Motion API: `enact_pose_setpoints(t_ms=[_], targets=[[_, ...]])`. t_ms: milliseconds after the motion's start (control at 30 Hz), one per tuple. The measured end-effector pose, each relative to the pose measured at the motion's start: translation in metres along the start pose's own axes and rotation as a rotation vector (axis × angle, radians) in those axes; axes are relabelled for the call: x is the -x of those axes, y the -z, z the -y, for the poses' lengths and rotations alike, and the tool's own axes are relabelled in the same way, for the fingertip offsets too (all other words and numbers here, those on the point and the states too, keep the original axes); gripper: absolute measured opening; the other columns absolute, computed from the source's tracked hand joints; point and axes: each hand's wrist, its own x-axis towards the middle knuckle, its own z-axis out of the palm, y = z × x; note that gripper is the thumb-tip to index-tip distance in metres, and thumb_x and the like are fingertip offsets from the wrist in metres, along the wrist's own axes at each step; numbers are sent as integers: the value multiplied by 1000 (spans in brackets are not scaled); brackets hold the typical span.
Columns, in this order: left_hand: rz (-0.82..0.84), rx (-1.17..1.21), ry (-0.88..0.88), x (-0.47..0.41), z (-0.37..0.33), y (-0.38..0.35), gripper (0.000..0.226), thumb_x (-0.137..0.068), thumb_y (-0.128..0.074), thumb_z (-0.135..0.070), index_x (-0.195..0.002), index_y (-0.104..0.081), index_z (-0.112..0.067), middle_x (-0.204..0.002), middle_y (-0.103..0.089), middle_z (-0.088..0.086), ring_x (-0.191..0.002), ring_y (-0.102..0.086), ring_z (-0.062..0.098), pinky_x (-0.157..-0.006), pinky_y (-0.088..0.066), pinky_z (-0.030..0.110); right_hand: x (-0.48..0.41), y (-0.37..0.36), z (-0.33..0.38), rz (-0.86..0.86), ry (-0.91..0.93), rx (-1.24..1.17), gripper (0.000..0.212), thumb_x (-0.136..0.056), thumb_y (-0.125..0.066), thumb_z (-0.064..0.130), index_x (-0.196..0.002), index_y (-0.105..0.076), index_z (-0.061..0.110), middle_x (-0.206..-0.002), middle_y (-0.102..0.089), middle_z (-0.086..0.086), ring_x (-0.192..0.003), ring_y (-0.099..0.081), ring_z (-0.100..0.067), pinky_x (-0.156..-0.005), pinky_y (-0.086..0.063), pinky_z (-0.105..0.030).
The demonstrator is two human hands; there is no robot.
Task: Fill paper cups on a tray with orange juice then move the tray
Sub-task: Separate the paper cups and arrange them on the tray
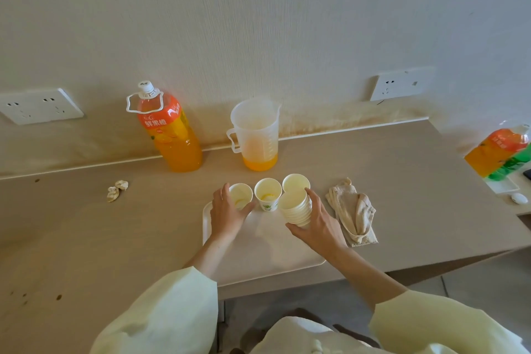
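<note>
The bottle (169, 129) by the wall wears an orange label (156, 123) with large white Chinese characters, 鲜果橙. Above them sits a small white logo, too small to read. More white characters run down the label's right edge, turned away and illegible. The jug (255, 135) has graduation lines up its side; any numbers beside them cannot be made out. The middle cup (267, 195) carries a small green print near its base, too blurred to read. The second bottle (500, 152) at far right has an orange label with white characters, blurred beyond reading.
</note>
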Motion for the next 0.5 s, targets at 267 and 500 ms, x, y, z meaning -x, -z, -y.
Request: enact_pose_setpoints(t_ms=[267,500], targets=[[-72,145,-253,17,-35,12,67,-82,-54,-58,-132,-49,-12,-123,-48,1,-123,-36,16,-97,-30,23,-2,-5,8,8,32,25,93,-75,-76,48,-147,-24,20,-143,-46,1,-103,-62,-30,-76,-55,-41],[346,215,-241,35,-75,9,76,-59,-61,-72,-115,-60,-21,-113,-60,-8,-109,-52,8,-94,-44,29,-4,-1,17,16,78,81,91,-75,-73,53,-147,-24,26,-138,-48,4,-95,-64,-26,-72,-55,-38]])
